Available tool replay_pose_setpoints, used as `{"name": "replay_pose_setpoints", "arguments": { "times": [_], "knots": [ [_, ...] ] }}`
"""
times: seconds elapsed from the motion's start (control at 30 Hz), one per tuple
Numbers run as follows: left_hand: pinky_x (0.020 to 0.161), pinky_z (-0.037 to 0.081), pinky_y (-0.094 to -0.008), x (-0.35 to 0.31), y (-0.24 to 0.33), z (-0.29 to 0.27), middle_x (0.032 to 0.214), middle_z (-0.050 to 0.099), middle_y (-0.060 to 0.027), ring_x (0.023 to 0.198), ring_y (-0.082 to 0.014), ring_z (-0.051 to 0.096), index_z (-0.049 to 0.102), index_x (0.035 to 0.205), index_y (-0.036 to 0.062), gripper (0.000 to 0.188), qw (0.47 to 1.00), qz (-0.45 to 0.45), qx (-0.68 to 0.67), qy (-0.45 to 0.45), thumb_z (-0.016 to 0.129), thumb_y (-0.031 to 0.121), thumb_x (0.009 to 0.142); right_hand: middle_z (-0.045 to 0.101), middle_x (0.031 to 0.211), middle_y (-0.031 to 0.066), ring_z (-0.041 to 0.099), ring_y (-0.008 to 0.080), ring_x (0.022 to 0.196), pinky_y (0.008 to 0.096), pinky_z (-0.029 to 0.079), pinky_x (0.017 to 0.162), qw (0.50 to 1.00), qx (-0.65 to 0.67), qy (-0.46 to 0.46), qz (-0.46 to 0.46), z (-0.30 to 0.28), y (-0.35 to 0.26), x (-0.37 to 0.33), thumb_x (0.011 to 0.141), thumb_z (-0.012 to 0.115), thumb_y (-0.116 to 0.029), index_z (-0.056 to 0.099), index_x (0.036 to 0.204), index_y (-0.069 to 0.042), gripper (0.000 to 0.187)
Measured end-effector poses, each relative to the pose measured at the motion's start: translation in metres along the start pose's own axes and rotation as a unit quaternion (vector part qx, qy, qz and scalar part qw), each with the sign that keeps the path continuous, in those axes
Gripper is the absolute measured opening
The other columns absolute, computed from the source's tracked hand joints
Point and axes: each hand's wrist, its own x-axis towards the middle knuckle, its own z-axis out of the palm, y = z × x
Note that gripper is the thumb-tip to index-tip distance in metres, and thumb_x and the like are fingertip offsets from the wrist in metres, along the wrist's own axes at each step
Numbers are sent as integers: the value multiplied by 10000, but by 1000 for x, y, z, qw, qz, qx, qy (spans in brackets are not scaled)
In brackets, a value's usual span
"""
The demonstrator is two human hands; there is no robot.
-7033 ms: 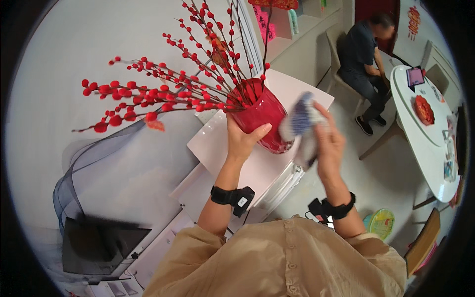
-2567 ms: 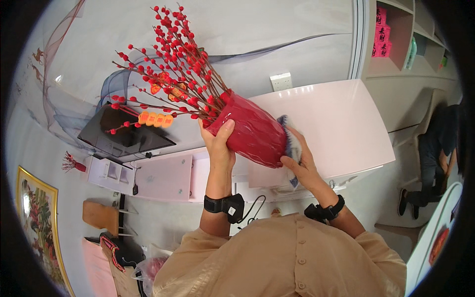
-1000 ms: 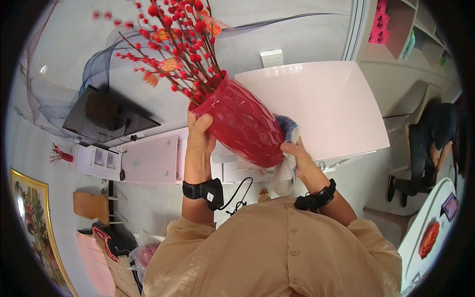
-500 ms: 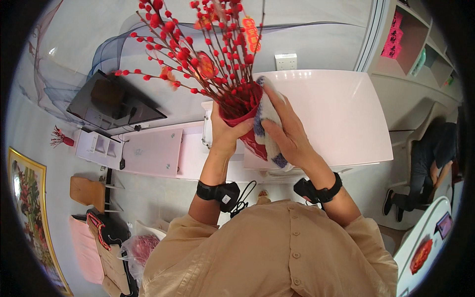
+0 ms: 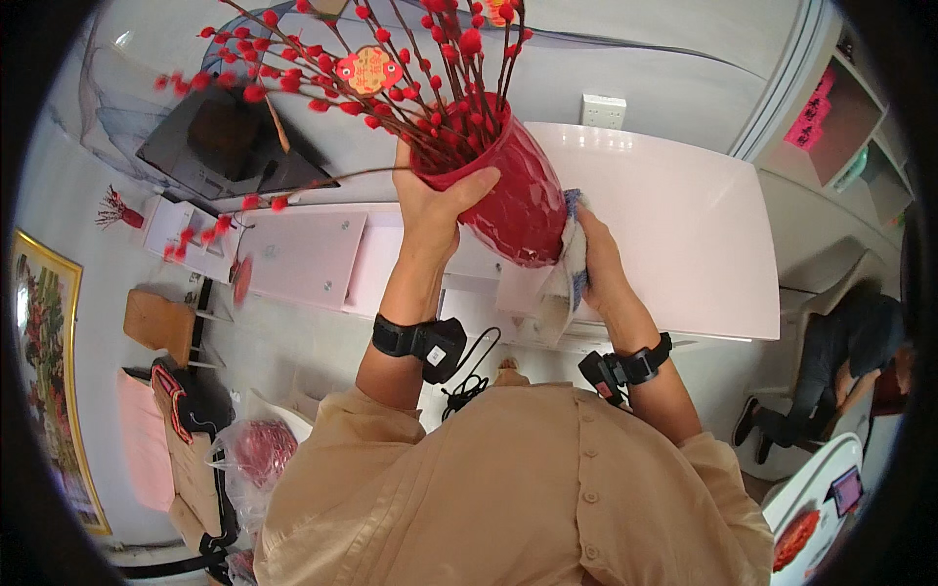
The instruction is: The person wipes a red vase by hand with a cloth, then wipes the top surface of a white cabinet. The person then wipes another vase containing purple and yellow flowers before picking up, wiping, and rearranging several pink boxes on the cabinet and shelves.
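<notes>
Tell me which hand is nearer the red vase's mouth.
Left. The left hand grips the vase just below its mouth; the right hand is farther, holding a blue-and-white cloth at the vase's base.

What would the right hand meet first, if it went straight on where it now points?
The right hand would first meet the cloth it holds, then probably the red vase beside it, though depth is unclear.

L hand (image 5: 430,207) & R hand (image 5: 603,266) apart
</notes>
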Motion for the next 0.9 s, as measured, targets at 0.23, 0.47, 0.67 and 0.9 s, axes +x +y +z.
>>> {"name": "replay_pose_setpoints", "arguments": {
  "times": [0.23, 0.47, 0.67, 0.9],
  "knots": [
    [836, 450, -300, 11, -1, -29, 1039, 557, -79, 922, -169, 556, 439, 1160, 26, 649, 999, 7, 35, 25, 757, 29, 594, 600, 886, 96, 598, 195, 766, 317, 507, 687, 978, 178, -30, 102, 1, 11, 1, 882, 495, -254, 529, 1048, 7, 311],
    [854, 451, -310, 30, -12, -77, 1045, 560, -86, 954, -175, 555, 438, 1162, 15, 641, 996, 43, 59, 59, 757, 5, 606, 614, 902, 92, 596, 182, 772, 305, 499, 688, 992, 117, 14, 46, -14, 13, -9, 869, 518, -229, 550, 1019, 6, 281],
    [850, 446, -299, 30, -41, -120, 1040, 577, -72, 952, -162, 558, 511, 1102, 14, 552, 987, -12, 145, 65, 756, -20, 608, 591, 823, 60, 565, 165, 723, 317, 479, 625, 982, 91, 153, -66, -46, 24, -17, 889, 480, -321, 556, 972, -39, 304],
    [787, 470, -286, 22, -126, -176, 971, 615, -86, 861, -152, 584, 564, 1032, -11, 477, 984, -142, 75, 80, 760, -14, 598, 556, 826, 57, 545, 156, 698, 306, 471, 608, 964, 21, 232, -127, -60, 46, -21, 893, 480, -257, 532, 989, -16, 264]
  ]
}}
